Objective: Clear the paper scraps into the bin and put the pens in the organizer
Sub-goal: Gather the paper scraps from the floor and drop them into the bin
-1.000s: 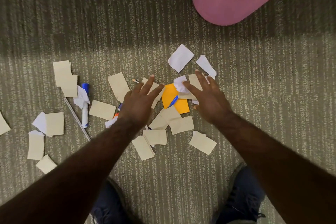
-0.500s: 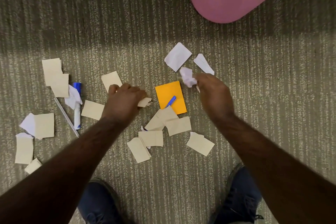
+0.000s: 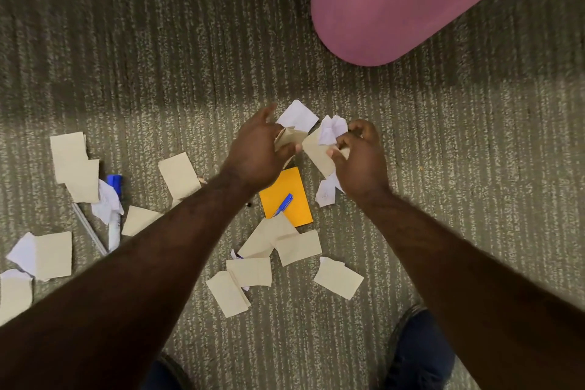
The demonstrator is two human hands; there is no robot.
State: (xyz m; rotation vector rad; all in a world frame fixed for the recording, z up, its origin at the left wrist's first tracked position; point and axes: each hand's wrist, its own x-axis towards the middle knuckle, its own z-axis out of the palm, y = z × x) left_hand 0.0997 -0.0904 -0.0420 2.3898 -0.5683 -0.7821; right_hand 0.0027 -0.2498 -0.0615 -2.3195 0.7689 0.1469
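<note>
Head view: both hands [image 3: 308,152] clutch paper scraps [image 3: 319,144] above the blue pen [image 3: 282,205].

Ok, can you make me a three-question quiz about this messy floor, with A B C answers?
1. Where does the small blue pen lie?
A. on the orange paper
B. on the pink seat
C. in a shoe

2. What colour is the cap of the marker at the left?
A. red
B. green
C. blue

3. What are the two hands doing?
A. lying flat on the carpet
B. holding paper scraps
C. holding pens

Answers:
1 A, the pen sits across the orange sheet.
2 C, the white marker has a blue cap.
3 B, the left hand grips a tan scrap, and the right hand grips tan and white scraps.
</note>
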